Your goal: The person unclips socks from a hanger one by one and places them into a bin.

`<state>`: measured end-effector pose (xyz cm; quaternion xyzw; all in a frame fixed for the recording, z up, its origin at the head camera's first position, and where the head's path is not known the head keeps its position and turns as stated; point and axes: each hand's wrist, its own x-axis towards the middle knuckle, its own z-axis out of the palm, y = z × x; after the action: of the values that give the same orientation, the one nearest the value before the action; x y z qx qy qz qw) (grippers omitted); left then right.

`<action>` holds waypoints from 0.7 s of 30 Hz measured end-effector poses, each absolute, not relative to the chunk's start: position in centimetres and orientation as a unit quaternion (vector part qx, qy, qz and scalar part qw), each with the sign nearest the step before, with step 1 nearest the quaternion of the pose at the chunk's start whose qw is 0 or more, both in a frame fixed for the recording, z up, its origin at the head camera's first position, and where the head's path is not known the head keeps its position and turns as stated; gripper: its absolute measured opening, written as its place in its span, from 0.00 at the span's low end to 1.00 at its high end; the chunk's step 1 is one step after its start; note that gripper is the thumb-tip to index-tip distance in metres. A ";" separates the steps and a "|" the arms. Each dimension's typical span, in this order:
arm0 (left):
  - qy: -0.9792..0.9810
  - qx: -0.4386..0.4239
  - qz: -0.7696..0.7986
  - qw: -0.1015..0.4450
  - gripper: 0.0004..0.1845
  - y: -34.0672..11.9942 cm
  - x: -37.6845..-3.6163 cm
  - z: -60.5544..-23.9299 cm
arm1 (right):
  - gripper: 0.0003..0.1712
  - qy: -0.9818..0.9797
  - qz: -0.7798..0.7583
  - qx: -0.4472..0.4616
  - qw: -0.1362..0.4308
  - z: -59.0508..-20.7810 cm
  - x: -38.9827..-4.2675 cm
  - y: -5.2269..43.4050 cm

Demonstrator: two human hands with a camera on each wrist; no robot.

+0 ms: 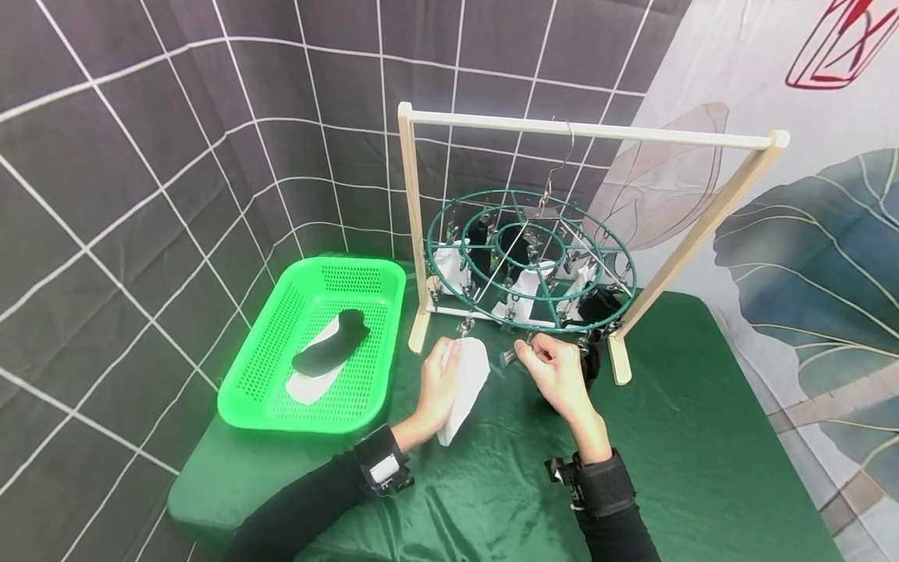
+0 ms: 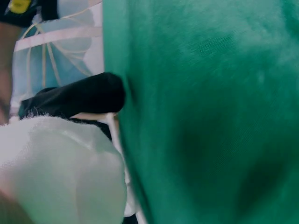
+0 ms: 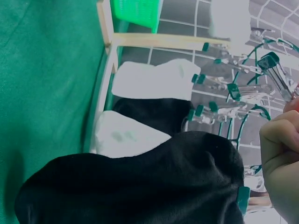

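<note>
From the head view the whole scene lies open: a bench [image 1: 702,468] draped in green cloth, a wooden rack [image 1: 597,134] standing on it, and a round green peg hanger [image 1: 530,261] hooked on the rack's top bar with white and black socks clipped around it. The left hand [image 1: 437,384] holds a white sock [image 1: 465,386] upright just below the hanger's near rim, fingers curled round its edge. The right hand [image 1: 558,373] is right beside it, its grip narrow, pinching a metal peg [image 1: 510,357] that hangs from the rim. To the left, well apart, a green basket [image 1: 281,312] holds a black sock [image 1: 332,346] lying on top of a white one.

The left wrist view is blurred: only the white sock [image 2: 60,172] close up, a black sock [image 2: 79,98] behind it and the green cloth. The hand's own grip cannot be told here.

The right wrist view looks up under the hanger: a hanging black sock [image 3: 140,182] fills the foreground, white socks behind it, clear pegs with green tips above, and the right hand's curled fingers [image 3: 280,140] at the edge.
</note>
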<state>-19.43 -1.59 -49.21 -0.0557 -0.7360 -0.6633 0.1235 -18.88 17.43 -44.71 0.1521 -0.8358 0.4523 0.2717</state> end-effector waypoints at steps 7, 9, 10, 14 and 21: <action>-0.754 -0.065 -0.639 0.134 0.12 -4.6 -20.5 -46.3 | 0.28 -0.828 0.462 0.148 0.282 -44.6 -19.0 17.5; -0.758 -0.079 -0.634 0.135 0.10 -5.5 -20.9 -45.9 | 0.28 -0.826 0.462 0.146 0.287 -44.6 -19.0 17.5; -0.757 -0.084 -0.634 0.134 0.09 -6.0 -21.1 -45.6 | 0.28 -0.826 0.462 0.146 0.288 -44.6 -19.0 17.5; -0.763 -0.086 -0.628 0.127 0.06 -8.0 -22.3 -44.9 | 0.28 -0.827 0.467 0.146 0.276 -44.6 -18.9 17.5; -0.832 -0.060 -0.543 0.100 0.12 -12.3 -25.5 -43.5 | 0.27 -0.834 0.465 0.140 0.264 -44.7 -18.8 17.6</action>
<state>-25.46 -12.34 -43.48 -0.0602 -0.8318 -0.5427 0.0999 -18.85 17.61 -44.73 0.1395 -0.8337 0.4647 0.2637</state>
